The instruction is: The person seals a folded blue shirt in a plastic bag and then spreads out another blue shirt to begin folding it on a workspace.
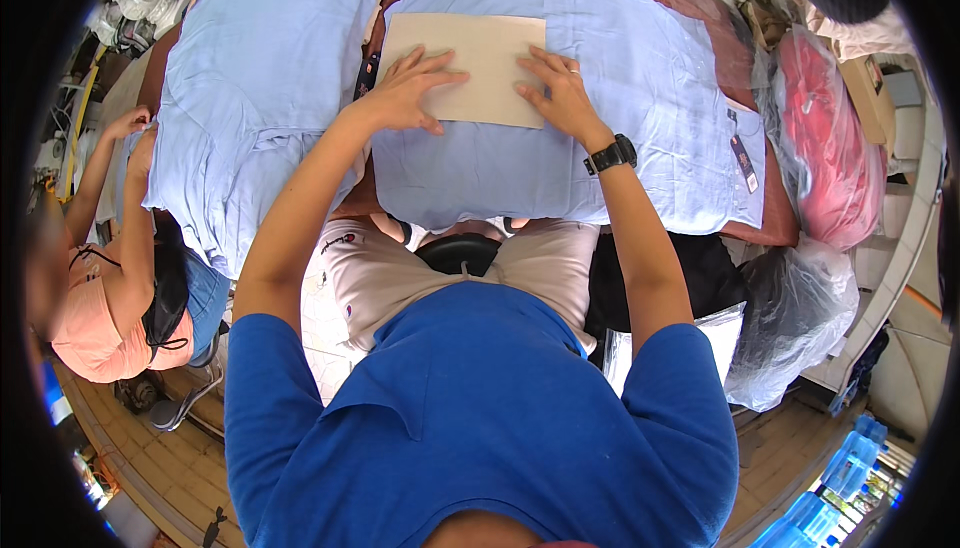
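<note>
A light blue shirt (640,98) lies spread flat on the brown table (770,210) in front of me. On its middle rests a tan cardboard sheet (480,48). My left hand (410,90) presses flat on the sheet's left part, fingers spread. The right hand (560,96), with a ring and a black wristwatch, lies flat on the sheet's right lower corner and the shirt beside it. A dark hang tag (742,160) sits on the shirt at the right.
A pile of more light blue shirts (250,78) lies to the left. Another person in an orange top (100,298) sits at the far left. Clear plastic bags, one with red cloth (825,148), stand at the right. Wooden floor below.
</note>
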The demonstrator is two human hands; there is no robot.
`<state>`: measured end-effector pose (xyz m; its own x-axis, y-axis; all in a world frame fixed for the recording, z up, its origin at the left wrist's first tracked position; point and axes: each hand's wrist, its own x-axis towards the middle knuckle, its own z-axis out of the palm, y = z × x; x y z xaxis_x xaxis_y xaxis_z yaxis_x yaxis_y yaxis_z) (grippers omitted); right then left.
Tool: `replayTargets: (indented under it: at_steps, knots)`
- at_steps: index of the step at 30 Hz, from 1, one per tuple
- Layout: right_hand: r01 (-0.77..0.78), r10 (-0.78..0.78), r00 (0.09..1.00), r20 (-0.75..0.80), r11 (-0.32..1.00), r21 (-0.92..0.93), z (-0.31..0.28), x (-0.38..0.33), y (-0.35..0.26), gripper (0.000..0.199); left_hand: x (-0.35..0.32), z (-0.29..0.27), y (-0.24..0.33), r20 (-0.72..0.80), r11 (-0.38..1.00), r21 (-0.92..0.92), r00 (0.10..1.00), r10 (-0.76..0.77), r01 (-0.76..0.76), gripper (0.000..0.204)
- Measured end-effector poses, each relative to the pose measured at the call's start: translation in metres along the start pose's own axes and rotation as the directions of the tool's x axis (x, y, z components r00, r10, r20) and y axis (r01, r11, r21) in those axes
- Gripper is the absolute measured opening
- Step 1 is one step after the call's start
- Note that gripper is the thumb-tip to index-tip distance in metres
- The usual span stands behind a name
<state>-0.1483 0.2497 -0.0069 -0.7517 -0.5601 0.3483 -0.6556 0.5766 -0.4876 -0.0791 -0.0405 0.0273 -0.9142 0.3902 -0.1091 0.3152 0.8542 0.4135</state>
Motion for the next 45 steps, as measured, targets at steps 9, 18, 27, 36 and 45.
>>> replayTargets:
  at_steps: [9,18,27,36,45]
  knots:
    - [-0.011,0.01,1.0,-0.007,0.999,-0.036,0.004,0.0,0.001,0.041,0.003,0.003,-0.004,-0.02,1.0,-0.004,1.0,0.013,-0.013,0.094]
    - [-0.027,0.03,0.999,0.037,0.995,-0.091,-0.004,0.016,0.018,0.036,0.01,0.0,-0.008,-0.013,0.999,-0.044,1.0,0.007,-0.007,0.091]
    - [-0.074,0.077,0.997,0.007,0.978,-0.195,0.001,0.019,0.014,0.035,0.013,0.004,-0.015,-0.04,0.999,-0.031,0.999,0.022,-0.023,0.09]
    - [-0.122,0.13,0.991,0.02,0.969,-0.214,0.007,0.02,0.015,0.034,0.014,0.007,-0.017,-0.039,0.999,0.01,0.999,0.035,-0.035,0.093]
    - [-0.129,0.139,0.99,0.031,0.967,-0.219,0.005,0.018,0.009,0.034,0.02,0.002,-0.003,-0.126,0.997,0.035,0.99,-0.062,0.067,0.063]
